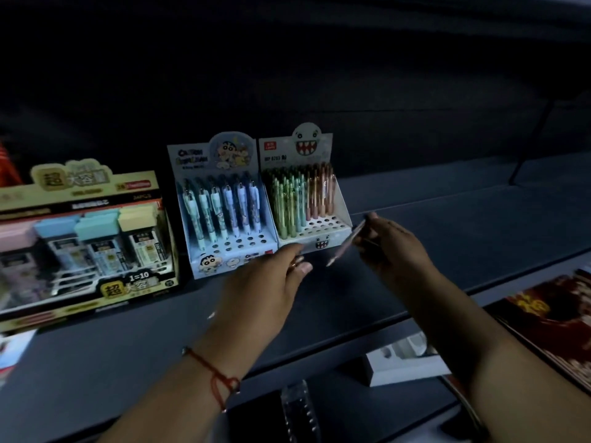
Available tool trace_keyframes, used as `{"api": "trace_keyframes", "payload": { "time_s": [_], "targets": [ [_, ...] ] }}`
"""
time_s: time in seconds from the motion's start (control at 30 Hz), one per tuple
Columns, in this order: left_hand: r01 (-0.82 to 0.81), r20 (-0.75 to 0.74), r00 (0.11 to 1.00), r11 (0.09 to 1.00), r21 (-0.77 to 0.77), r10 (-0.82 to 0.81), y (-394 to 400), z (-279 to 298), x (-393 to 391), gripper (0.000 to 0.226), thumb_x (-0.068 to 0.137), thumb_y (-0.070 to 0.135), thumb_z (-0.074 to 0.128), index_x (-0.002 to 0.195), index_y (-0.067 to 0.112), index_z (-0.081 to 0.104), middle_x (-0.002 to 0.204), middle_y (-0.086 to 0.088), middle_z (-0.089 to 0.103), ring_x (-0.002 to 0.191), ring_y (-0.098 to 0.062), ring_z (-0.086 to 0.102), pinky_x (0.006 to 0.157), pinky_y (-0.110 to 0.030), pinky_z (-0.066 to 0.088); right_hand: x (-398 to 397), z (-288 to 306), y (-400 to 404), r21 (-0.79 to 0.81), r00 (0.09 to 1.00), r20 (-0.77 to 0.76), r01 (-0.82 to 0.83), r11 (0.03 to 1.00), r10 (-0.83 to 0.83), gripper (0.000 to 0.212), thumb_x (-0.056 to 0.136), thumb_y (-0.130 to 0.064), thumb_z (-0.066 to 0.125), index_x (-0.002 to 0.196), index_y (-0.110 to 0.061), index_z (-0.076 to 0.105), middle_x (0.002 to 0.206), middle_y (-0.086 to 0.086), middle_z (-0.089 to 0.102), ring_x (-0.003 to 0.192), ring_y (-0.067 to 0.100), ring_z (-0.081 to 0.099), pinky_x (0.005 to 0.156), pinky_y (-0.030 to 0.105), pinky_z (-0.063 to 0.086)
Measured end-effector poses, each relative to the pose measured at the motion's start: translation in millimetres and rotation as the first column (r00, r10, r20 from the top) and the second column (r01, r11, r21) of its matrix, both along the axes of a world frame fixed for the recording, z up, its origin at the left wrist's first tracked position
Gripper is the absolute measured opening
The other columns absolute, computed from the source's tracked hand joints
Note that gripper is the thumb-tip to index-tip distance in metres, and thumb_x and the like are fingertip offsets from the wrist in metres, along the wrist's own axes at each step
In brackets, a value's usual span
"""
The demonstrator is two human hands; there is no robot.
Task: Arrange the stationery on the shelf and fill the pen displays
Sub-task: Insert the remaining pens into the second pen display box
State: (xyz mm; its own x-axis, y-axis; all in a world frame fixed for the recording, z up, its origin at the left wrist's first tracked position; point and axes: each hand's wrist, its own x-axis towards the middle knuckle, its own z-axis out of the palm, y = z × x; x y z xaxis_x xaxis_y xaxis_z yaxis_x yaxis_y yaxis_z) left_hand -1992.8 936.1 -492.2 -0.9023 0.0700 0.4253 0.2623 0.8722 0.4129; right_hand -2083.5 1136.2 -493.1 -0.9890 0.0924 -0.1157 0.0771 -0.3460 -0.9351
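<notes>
We work along a dark shelf [447, 212] where a large box of lead refills [80, 238] stands at the left, a cartoon pen display [224, 199] sits just beside it, and a monster-face pen display [307, 193] stands touching that one on its right. The monster-face display is the one we judge in hand: its back rows are full of green and pink pens, while the front holes on the right side show bare. To do this well we should steady the box front, tip the pen upright, and drop it point-first into the nearest free hole behind the filled rows, without knocking its neighbours. Our left hand [262, 282] reaches the display's front edge, fingers loosely curled and holding nothing. Our right hand [393, 244] pinches a pink pen [347, 243] near its top, slanted, tip hanging just before the display.
</notes>
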Motion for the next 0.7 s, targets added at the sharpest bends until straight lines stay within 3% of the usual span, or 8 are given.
{"api": "trace_keyframes", "payload": {
  "time_s": [0.13, 0.23, 0.33, 0.4, 0.53, 0.7],
  "targets": [
    [0.027, -0.050, 0.998, 0.998, -0.058, -0.030, 7, -1, 3, 0.048, 0.100, 0.054, 0.033, 0.144, 0.036, 0.039, 0.117, 0.010, 0.063, 0.100, -0.012, 0.058, 0.072, -0.026, 0.041, -9, -6, 1, -0.143, 0.987, 0.158, 0.037, 0.989, -0.014, 0.019, 0.100, -0.015, 0.054, 0.084, -0.006, 0.060, 0.066, 0.007, 0.064, 0.056, 0.012, 0.059, 0.045, 0.020, 0.049],
    [0.069, -0.045, 0.997, 0.997, -0.026, -0.070, 9, -7, 0, 0.046, 0.103, 0.039, 0.030, 0.148, 0.030, 0.033, 0.125, 0.008, 0.054, 0.108, -0.011, 0.048, 0.084, -0.025, 0.039, -12, -4, -2, -0.282, 0.972, 0.223, -0.006, 0.959, 0.071, 0.017, 0.096, -0.005, 0.057, 0.080, -0.002, 0.064, 0.075, 0.012, 0.072, 0.063, 0.015, 0.066, 0.052, 0.019, 0.056],
    [0.073, -0.065, 0.995, 0.996, -0.050, -0.076, 1, -17, -5, 0.047, 0.104, 0.031, 0.036, 0.150, 0.025, 0.031, 0.121, 0.007, 0.052, 0.106, -0.010, 0.045, 0.085, -0.023, 0.037, -14, -3, -3, -0.307, 0.979, 0.186, -0.026, 0.951, 0.087, 0.014, 0.094, -0.005, 0.061, 0.080, -0.003, 0.064, 0.068, 0.008, 0.065, 0.056, 0.011, 0.060, 0.058, 0.020, 0.056],
    [0.050, -0.113, 0.992, 0.994, -0.097, -0.061, -7, -23, -8, 0.046, 0.100, 0.024, 0.050, 0.145, 0.022, 0.044, 0.109, 0.006, 0.059, 0.098, -0.013, 0.052, 0.077, -0.024, 0.043, -16, -2, -2, -0.251, 0.995, 0.096, 0.004, 0.968, 0.021, 0.014, 0.095, -0.006, 0.059, 0.081, -0.006, 0.063, 0.066, 0.005, 0.057, 0.057, 0.010, 0.054, 0.068, 0.024, 0.052],
    [-0.009, -0.220, 0.975, 0.994, -0.112, -0.016, -23, -37, -17, 0.039, 0.088, 0.020, 0.070, 0.126, 0.019, 0.065, 0.092, 0.005, 0.067, 0.081, -0.017, 0.060, 0.061, -0.030, 0.051, -13, 11, -7, -0.030, 0.976, -0.142, 0.161, 0.986, -0.164, 0.009, 0.097, -0.010, 0.059, 0.093, -0.010, 0.067, 0.081, 0.005, 0.070, 0.076, 0.014, 0.066, 0.079, 0.032, 0.056],
    [-0.016, -0.254, 0.967, 0.992, -0.124, -0.016, -24, -40, -28, 0.033, 0.086, 0.026, 0.072, 0.118, 0.021, 0.071, 0.091, 0.006, 0.071, 0.080, -0.018, 0.065, 0.065, -0.032, 0.052, -29, 15, -18, 0.195, 0.911, -0.354, 0.291, 0.937, -0.210, 0.007, 0.095, -0.013, 0.063, 0.099, -0.014, 0.068, 0.098, 0.004, 0.073, 0.091, 0.015, 0.071, 0.080, 0.028, 0.059]
  ]
}}
